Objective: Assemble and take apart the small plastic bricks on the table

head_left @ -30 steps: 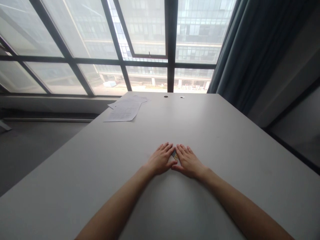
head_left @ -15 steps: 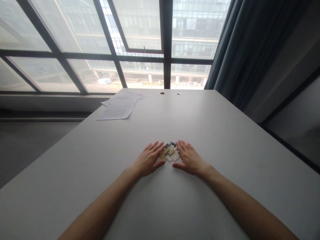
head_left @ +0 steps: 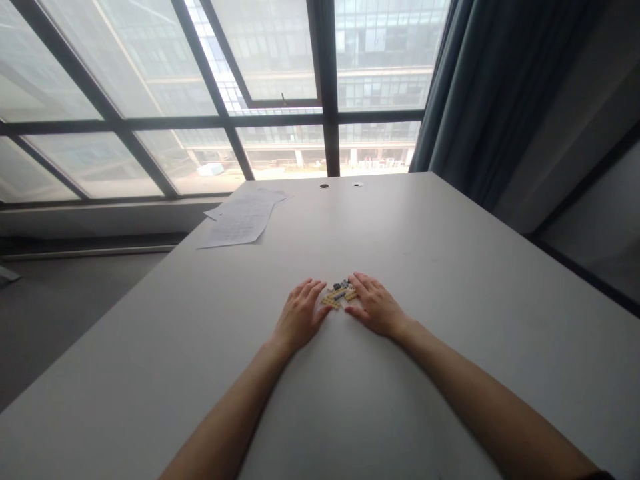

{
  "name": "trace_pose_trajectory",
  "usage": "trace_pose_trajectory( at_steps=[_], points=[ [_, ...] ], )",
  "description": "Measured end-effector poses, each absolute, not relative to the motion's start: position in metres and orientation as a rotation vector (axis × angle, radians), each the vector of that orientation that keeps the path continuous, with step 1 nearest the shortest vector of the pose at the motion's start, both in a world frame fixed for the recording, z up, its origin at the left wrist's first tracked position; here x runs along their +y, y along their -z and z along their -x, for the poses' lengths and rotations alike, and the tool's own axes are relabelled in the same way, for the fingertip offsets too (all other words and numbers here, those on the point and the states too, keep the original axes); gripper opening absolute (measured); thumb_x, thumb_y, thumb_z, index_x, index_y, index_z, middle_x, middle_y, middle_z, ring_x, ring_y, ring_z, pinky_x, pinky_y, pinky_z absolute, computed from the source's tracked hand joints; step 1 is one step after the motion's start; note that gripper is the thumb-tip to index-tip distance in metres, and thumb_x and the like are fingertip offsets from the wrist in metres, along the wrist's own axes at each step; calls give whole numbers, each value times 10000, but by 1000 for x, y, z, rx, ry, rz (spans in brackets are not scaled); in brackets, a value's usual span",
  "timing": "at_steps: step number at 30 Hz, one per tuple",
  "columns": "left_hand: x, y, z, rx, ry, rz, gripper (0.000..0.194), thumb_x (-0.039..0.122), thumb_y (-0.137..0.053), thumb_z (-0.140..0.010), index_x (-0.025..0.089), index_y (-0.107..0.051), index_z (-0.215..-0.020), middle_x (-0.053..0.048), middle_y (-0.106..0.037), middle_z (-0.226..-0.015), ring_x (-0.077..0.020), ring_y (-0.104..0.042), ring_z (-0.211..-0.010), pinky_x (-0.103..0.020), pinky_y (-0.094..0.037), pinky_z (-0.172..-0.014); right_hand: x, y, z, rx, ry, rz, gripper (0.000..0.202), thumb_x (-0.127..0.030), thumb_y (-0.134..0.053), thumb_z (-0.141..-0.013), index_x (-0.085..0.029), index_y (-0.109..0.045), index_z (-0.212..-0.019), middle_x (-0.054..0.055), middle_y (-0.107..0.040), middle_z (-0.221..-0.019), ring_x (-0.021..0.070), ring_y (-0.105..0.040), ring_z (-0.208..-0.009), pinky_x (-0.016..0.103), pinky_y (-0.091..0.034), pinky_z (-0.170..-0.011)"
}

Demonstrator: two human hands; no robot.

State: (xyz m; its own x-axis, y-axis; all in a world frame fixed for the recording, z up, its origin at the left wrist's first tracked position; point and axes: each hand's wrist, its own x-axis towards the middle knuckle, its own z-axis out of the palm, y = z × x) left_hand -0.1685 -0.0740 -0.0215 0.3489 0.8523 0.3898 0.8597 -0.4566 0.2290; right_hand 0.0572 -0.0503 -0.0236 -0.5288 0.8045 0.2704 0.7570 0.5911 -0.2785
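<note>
A small heap of building bricks (head_left: 339,295) in tan, white, grey and black lies on the white table (head_left: 430,267). My left hand (head_left: 301,313) rests along the heap's left side, fingers apart and curved, thumb at the near edge of the bricks. On the other side my right hand (head_left: 375,307) curves around the heap, its fingertips at the far right bricks and its thumb close to the near side. Both hands are open and grip nothing. The right fingers hide some of the bricks.
Printed sheets of paper (head_left: 240,220) lie overlapping at the table's far left. Two small round fittings (head_left: 325,186) sit near the far edge. Beyond stands a large framed window (head_left: 280,120), with a dark curtain (head_left: 465,100) to the right.
The bricks between my hands have shifted and lie in a different arrangement, closer together. My fingers are more curved than before, and the camera view has tilted slightly.
</note>
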Motion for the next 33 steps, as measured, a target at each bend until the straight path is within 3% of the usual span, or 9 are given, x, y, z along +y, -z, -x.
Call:
trace_pose_trajectory(
  at_steps=[5,13,17,20,24,27,33],
  points=[
    [-82,17,169,-1595,765,2562,236,292,-532,-876,236,-638,-1080,-67,-626,-1164,-261,-496,-1165,-438,-407,-980,-48,26,-62,-2478,-187,1333,672,-521,-440,-902,-104,-348,-1421,177,-361,-1469,298,-300,-1364,461,-213,-1117],
    [-80,19,170,-1631,801,2524,202,280,-537,-873,212,-660,-1018,-82,-642,-1124,-271,-510,-1132,-453,-409,-959,-46,21,-60,-2254,-225,1263,491,-389,-513,-897,-139,-480,-1318,162,-496,-1353,272,-416,-1269,438,-291,-1079],
    [-84,18,170,-1636,852,2518,144,255,-539,-871,203,-667,-912,-82,-658,-1056,-269,-528,-1093,-451,-416,-932,-71,17,-65,-2002,-449,1175,365,-310,-540,-874,-163,-552,-1208,133,-586,-1210,251,-517,-1139,415,-399,-991],
    [-98,11,162,-1629,902,2536,124,239,-525,-884,188,-635,-910,-78,-663,-974,-235,-566,-1007,-401,-451,-882,-95,14,-65,-1833,-698,1140,332,-275,-583,-837,-185,-574,-1156,94,-631,-1076,205,-600,-930,352,-484,-846],
    [-126,2,144,-1590,1076,2601,107,226,-487,-917,183,-583,-938,-44,-651,-857,-163,-604,-799,-281,-490,-731,-122,13,-56,-1672,-968,1150,317,-309,-606,-831,-177,-606,-1120,15,-627,-781,122,-544,-599,244,-459,-585],
    [-143,2,134,-1536,1268,2628,70,208,-510,-910,186,-574,-929,-30,-642,-816,-143,-603,-735,-250,-478,-688,-135,13,-48,-1583,-1092,1090,226,-337,-575,-861,-170,-660,-986,-9,-592,-648,114,-526,-557,229,-429,-542],
    [-153,11,131,-1498,1466,2567,35,163,-574,-868,192,-588,-854,-16,-651,-789,-135,-613,-730,-245,-481,-691,-145,12,-40,-1399,-1283,928,189,-312,-635,-821,-175,-672,-947,19,-662,-702,139,-614,-615,259,-505,-596]
  ],
)
